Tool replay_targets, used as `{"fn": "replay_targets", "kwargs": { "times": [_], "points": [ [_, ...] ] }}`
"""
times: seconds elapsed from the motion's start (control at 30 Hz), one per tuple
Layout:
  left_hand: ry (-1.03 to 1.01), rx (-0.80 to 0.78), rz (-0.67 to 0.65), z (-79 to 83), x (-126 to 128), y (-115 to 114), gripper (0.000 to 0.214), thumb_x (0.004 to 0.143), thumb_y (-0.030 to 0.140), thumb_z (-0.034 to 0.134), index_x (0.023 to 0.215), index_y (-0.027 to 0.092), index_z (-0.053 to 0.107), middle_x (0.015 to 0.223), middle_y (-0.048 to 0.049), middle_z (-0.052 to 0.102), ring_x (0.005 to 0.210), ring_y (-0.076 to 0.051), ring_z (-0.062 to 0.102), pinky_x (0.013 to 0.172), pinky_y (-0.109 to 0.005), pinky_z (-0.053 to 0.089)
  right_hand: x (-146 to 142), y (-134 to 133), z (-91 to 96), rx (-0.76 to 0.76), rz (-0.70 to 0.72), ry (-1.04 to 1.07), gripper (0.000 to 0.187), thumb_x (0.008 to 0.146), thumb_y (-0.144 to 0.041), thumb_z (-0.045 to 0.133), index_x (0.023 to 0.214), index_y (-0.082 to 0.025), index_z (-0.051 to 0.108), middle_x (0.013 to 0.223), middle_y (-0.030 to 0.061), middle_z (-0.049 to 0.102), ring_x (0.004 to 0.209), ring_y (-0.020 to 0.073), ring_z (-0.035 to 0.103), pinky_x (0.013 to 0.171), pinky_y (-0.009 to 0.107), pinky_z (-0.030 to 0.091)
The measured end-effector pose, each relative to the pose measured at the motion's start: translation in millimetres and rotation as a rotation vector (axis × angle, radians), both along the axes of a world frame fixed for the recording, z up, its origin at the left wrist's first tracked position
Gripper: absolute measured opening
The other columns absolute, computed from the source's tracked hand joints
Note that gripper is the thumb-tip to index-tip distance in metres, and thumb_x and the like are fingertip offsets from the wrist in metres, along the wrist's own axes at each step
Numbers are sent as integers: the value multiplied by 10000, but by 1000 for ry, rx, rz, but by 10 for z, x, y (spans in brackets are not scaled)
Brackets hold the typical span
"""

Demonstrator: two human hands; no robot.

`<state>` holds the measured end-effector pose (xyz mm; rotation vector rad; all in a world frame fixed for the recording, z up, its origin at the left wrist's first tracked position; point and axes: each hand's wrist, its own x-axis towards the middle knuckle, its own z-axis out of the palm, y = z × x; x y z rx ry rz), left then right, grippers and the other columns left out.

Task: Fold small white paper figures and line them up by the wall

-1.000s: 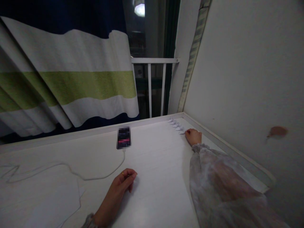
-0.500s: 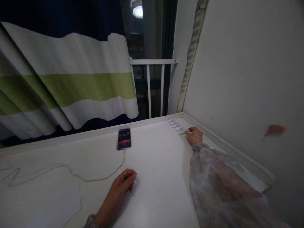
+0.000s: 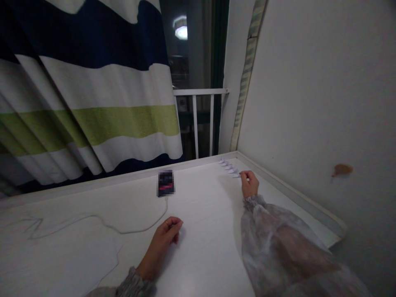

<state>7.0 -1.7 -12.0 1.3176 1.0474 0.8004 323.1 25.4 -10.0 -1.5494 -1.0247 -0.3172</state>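
Though unclear in grip, right hand just beside spiky paper folds; left hand curled, thumb-to-forefinger

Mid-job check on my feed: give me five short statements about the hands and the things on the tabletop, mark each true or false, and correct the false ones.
1. A pale cable runs from the near end of the dark blurred-out device. True.
2. The right hand is at the near end of the row of small folded paper pieces. True.
3. The white paper lies to the left of the left hand. True.
4. The left hand is touching the device. False: it is apart from the device, nearer the camera.
5. The row of folded pieces is to the left of the device. False: it is to the right, near the far right corner of the tabletop.
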Motion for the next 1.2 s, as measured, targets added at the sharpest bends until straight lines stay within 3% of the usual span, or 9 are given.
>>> {"fn": "replay_targets", "kwargs": {
  "times": [0.27,0.43,0.57,0.73,0.87,1.03,1.13,1.2],
  "points": [
    [5,210,58,-90,-64,42,220,651,355,550,659,140,504,484,58,412,449,-68,370,458,-197,299,-1643,-336,-28,17,615,-364,152,736,-206,447,586,-197,471,578,-6,515,623,133,469,642,279,375],
    [26,369,92,-125,-197,19,167,687,309,504,669,142,514,541,38,446,484,-72,382,483,-198,323,-2199,-426,-40,54,809,-442,157,767,-175,411,621,-195,466,592,14,488,632,154,433,613,305,354],
    [171,481,213,-99,-298,-49,114,712,237,479,676,140,525,608,8,490,560,-87,435,548,-207,369,-2301,-411,-55,22,828,-431,163,770,-167,414,620,-193,471,592,17,485,632,158,429,615,309,351],
    [477,643,225,-56,-502,-170,137,740,229,463,751,135,562,784,-53,548,674,-123,513,691,-273,424,-2265,-387,-97,-31,818,-400,174,773,-177,420,607,-189,473,589,21,488,631,160,441,610,301,362],
    [830,755,256,-50,-846,-296,262,717,188,489,964,123,544,1074,-130,503,1036,-214,456,914,-368,338,-2234,-401,-99,-86,801,-357,180,765,-189,422,592,-191,476,577,10,476,610,150,453,590,281,375],
    [1270,575,421,-74,-1352,-398,525,757,309,445,1224,82,367,1338,-218,265,1249,-353,178,945,-529,215,-2247,-408,-94,-100,827,-349,188,759,-186,423,578,-190,474,562,4,478,589,140,458,559,260,380],
    [1330,380,359,-89,-1533,-425,634,790,460,332,1268,46,293,1344,-273,209,1232,-408,180,883,-591,235,-2262,-412,-91,-115,852,-355,194,756,-194,422,569,-189,471,561,7,479,586,141,457,549,259,378],
    [1346,356,319,-95,-1577,-428,618,807,474,275,1255,51,322,1325,-267,261,1223,-402,212,882,-593,233,-2268,-415,-91,-137,865,-363,197,759,-198,419,570,-187,472,567,10,480,589,142,458,548,261,378]
  ]
}}
